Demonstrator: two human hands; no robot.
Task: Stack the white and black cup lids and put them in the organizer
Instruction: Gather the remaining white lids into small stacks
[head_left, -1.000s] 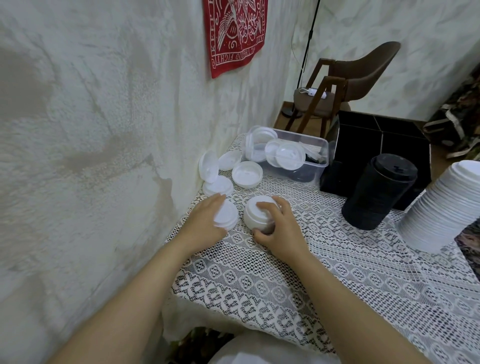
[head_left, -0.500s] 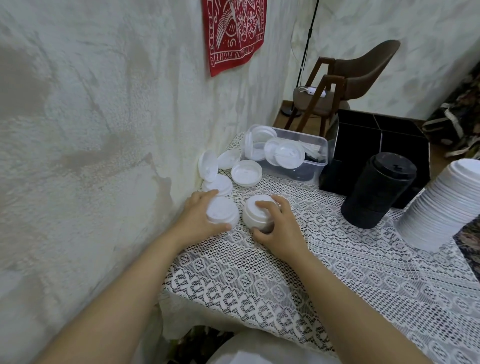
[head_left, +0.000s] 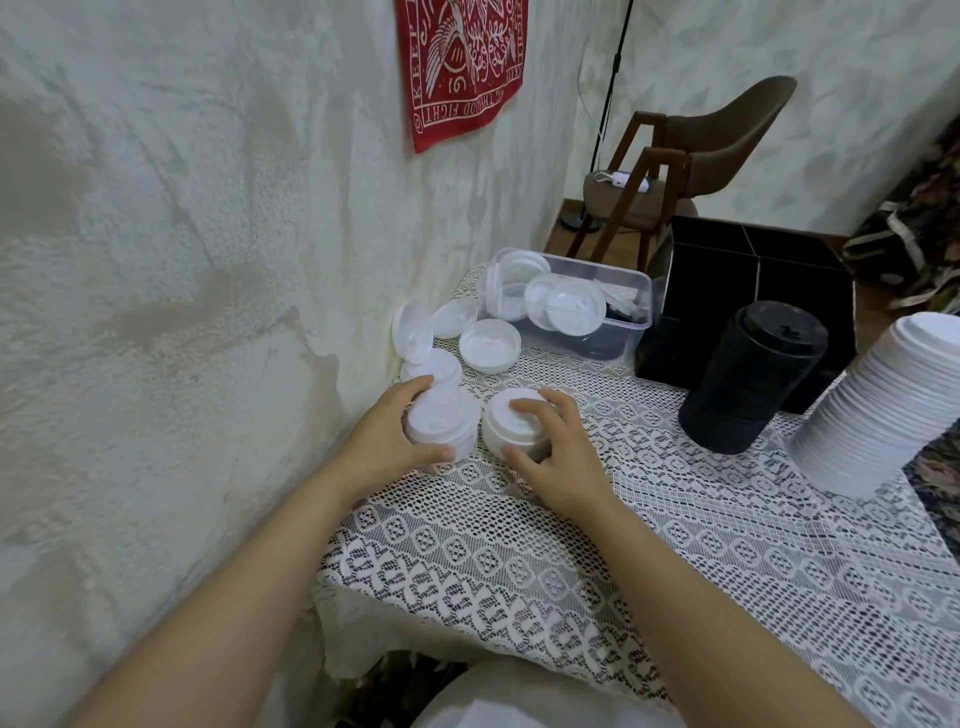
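The single lid (head_left: 441, 418) and the short lid stack (head_left: 511, 426) are plain white, as is the tall lid stack (head_left: 883, 410). The ribbed lid stack (head_left: 748, 379) and the organizer (head_left: 753, 275) are black. The plastic bin (head_left: 631, 306) is clear. A white lace cloth (head_left: 519, 545) with repeating squares and diamond bands covers the tabletop. The banner (head_left: 462, 62) is red with a white print, the chair (head_left: 727, 130) is brown, and the wall (head_left: 182, 234) is off-white with grey-brown blotches.

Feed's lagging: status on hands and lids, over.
Left hand grips white lids. Right hand grips short white stack beside them. Loose lids lie behind, none between.
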